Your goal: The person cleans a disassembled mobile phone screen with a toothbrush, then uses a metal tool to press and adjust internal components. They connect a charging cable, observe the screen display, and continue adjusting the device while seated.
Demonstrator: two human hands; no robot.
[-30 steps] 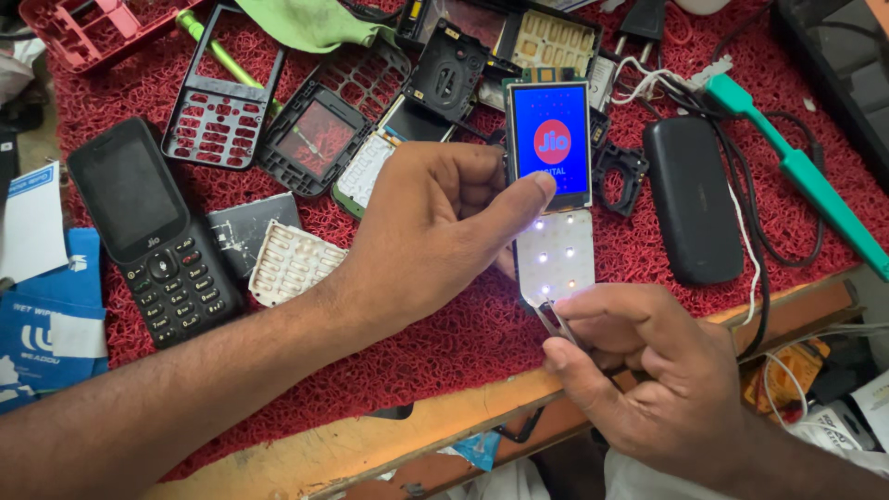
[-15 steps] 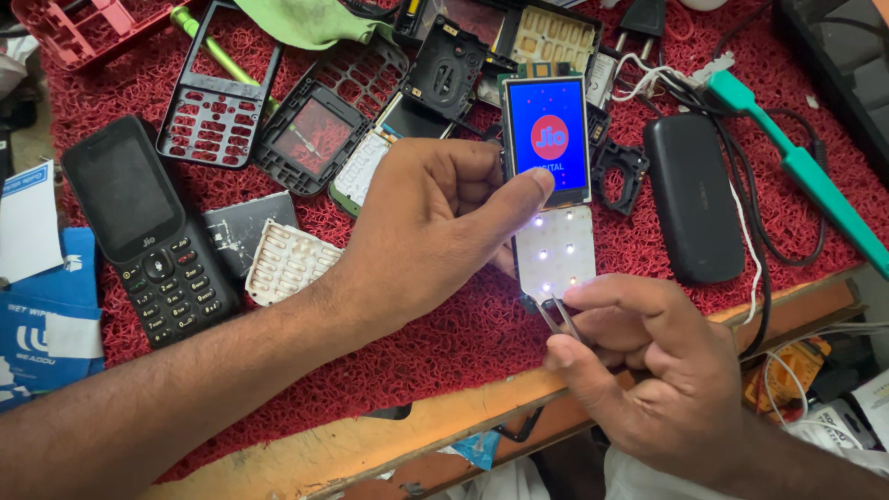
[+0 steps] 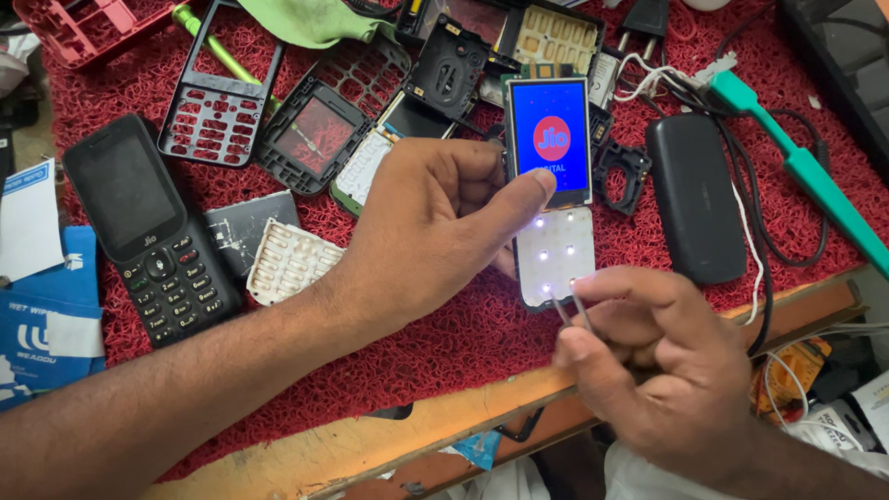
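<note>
A bare phone board (image 3: 553, 185) is being gripped above the red mat (image 3: 444, 333) by the left hand (image 3: 435, 231) — screen up, keypad exposed — while tweezers (image 3: 569, 310), pinched in the right hand (image 3: 662, 370), are being pressed to its lower edge.

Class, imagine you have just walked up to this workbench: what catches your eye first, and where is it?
The lit blue screen of a stripped phone, held mid-frame by the left hand, stands out against the red mat. Below it, the right hand touches tweezers to the glowing white keypad board. An intact black phone lies at left, among empty casings.
</note>
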